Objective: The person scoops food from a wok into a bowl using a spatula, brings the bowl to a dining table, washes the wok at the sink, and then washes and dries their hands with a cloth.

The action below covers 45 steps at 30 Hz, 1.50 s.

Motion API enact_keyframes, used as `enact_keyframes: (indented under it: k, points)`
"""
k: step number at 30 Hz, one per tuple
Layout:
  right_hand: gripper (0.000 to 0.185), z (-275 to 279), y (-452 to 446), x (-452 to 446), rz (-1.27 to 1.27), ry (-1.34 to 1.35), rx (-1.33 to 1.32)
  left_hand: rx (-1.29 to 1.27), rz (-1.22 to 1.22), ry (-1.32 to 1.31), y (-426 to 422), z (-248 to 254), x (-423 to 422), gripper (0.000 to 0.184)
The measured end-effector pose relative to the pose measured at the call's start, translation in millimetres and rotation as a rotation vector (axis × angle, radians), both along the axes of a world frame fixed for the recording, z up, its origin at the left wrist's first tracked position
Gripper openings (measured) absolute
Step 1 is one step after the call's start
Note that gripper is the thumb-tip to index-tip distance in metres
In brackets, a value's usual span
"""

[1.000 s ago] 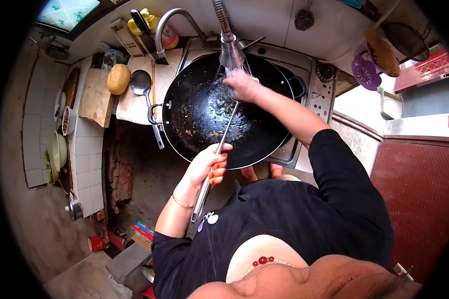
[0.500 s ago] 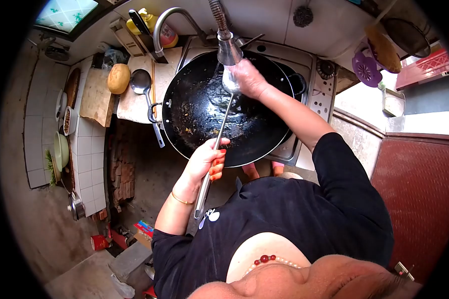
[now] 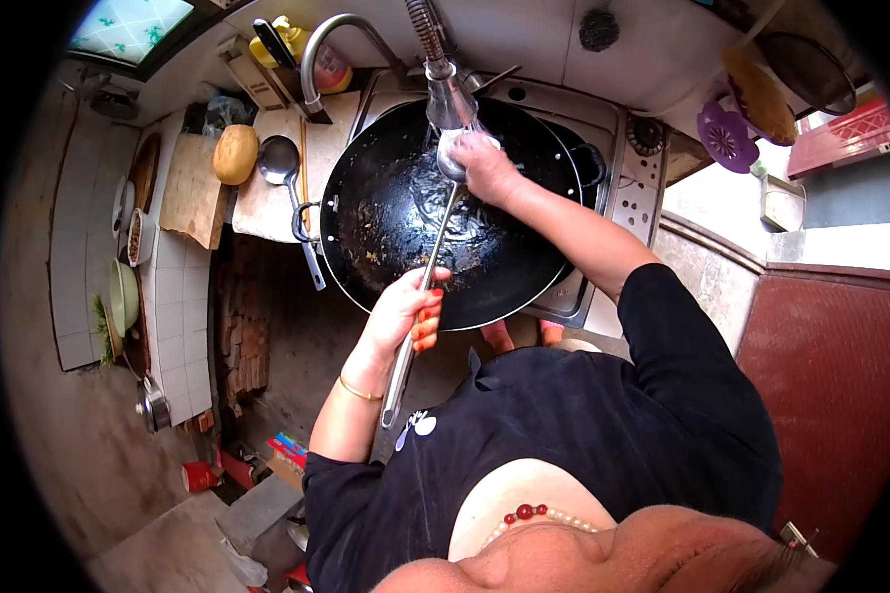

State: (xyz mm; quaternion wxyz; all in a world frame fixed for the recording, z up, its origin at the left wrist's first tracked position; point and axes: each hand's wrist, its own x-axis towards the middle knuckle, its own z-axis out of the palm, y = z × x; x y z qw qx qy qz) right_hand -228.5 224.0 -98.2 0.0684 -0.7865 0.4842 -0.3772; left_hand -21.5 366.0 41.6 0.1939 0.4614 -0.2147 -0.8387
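My left hand (image 3: 407, 314) is wrapped round the long metal handle of a utensil (image 3: 431, 259), whose head is up under the running water. At that head, my right hand (image 3: 487, 166) is closed against the metal, and what lies under its fingers is hidden. Water pours from the spray faucet head (image 3: 451, 105) over the fingers and the utensil. Below both lies a large black wok (image 3: 366, 212), wet inside, with small yellowish food bits stuck to its surface. The wok rests over the metal sink unit (image 3: 635, 188).
Left of the wok, a ladle (image 3: 279, 158) and a round yellow-brown vegetable (image 3: 235, 154) lie on boards. Behind them stand a knife block (image 3: 255, 74) and a yellow bottle (image 3: 289, 38). A purple strainer (image 3: 727, 136) hangs at right. A second curved faucet (image 3: 316, 59) rises behind.
The utensil head and my right hand shifted up under the spray, then slightly left. My left hand moved slightly up and left with the handle. The faucet head also moved a little left.
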Motion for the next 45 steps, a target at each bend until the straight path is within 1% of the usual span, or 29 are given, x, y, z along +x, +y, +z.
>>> enact_keyframes:
  k: [1,2,5,6,8,11,12,14,16,17,18,20,21,23,24,25,26,27,28,30,31,32,33,36,37,40,41,42,45]
  points:
    - [0.029,-3,3,10,0.112,-0.044,0.069,-0.006,0.011,-0.016,-3,-1,-2,0.03]
    - [0.029,-2,8,21,0.127,-0.167,0.011,-0.012,0.022,-0.033,-7,-2,-3,0.03]
    - [0.023,10,25,40,0.154,-0.331,0.109,-0.029,0.026,-0.024,-17,-10,0,0.026]
    - [0.024,19,30,45,0.282,-0.311,-0.004,-0.037,0.039,-0.039,-20,-12,0,0.026]
    - [0.025,47,66,56,0.387,-0.336,-0.007,-0.041,0.087,-0.042,-26,-20,-2,0.019]
    - [0.024,53,81,61,0.468,-0.447,0.073,-0.088,0.041,-0.172,-30,-25,-2,0.015]
    - [0.025,53,69,55,0.487,-0.364,0.024,-0.091,0.03,-0.205,-26,-20,-4,0.015]
    - [0.023,27,33,44,0.398,-0.212,-0.035,-0.11,0.004,-0.246,-20,-11,-8,0.02]
    - [0.014,23,11,31,0.238,0.093,-0.034,-0.196,-0.068,-0.335,-13,-6,-8,0.021]
    - [0.007,28,5,26,0.201,0.26,-0.003,-0.318,-0.149,-0.438,-7,-13,-6,0.026]
    - [0.007,33,7,29,0.245,0.276,-0.029,-0.432,-0.296,-0.577,-8,-14,-4,0.03]
    - [0.007,41,16,42,0.335,0.312,-0.077,-1.114,-0.43,-0.913,-7,-29,1,0.029]
    - [0.008,47,20,44,0.341,0.34,-0.027,-1.132,-0.491,-0.999,-5,-27,2,0.029]
    - [0.011,39,4,36,0.194,0.402,0.023,-1.161,-0.614,-1.17,1,-14,1,0.029]
    - [0.012,40,-8,30,0.121,0.433,0.046,-1.182,-0.62,-1.187,4,-12,2,0.028]
    - [0.016,40,-20,23,0.107,0.408,0.234,-1.202,-0.624,-1.206,7,-10,3,0.027]
    - [0.018,49,-33,17,0.084,0.502,0.463,-1.219,-0.63,-1.225,10,-8,4,0.025]
    - [0.024,43,-43,13,0.018,0.343,0.618,-1.197,-0.66,-1.254,12,-3,4,0.023]
    - [0.03,36,-52,7,-0.116,0.287,0.74,-1.187,-0.67,-1.266,14,0,4,0.022]
    - [0.035,26,-68,-6,-0.021,0.464,0.777,-1.168,-0.685,-1.293,17,3,5,0.022]
    - [0.032,26,-64,-15,-0.118,0.277,0.829,-1.203,-0.654,-1.282,19,-2,9,0.022]
    - [0.031,47,-50,-20,-0.215,0.087,0.876,-1.239,-0.622,-1.27,21,-11,13,0.022]
    - [0.033,47,-47,-20,-0.216,0.047,0.799,-1.273,-0.589,-1.257,22,-15,15,0.021]
    - [0.034,34,-45,-17,-0.205,-0.107,0.674,-0.469,-0.335,-0.584,13,-6,10,0.012]
    - [0.031,24,-47,-17,-0.196,-0.138,0.633,-0.223,-0.141,-0.299,13,1,5,0.023]
    - [0.024,11,-41,-4,-0.21,-0.31,0.586,-0.095,-0.013,-0.04,7,5,3,0.041]
    - [0.021,-1,-37,2,-0.121,-0.34,0.38,-0.115,-0.015,-0.07,7,-2,4,0.053]
    - [0.015,1,-27,9,-0.126,-0.355,0.3,-0.142,-0.026,-0.107,7,-3,2,0.052]
    - [0.017,25,-3,14,0.092,-0.337,0.005,-0.202,-0.044,-0.187,8,-6,-2,0.051]
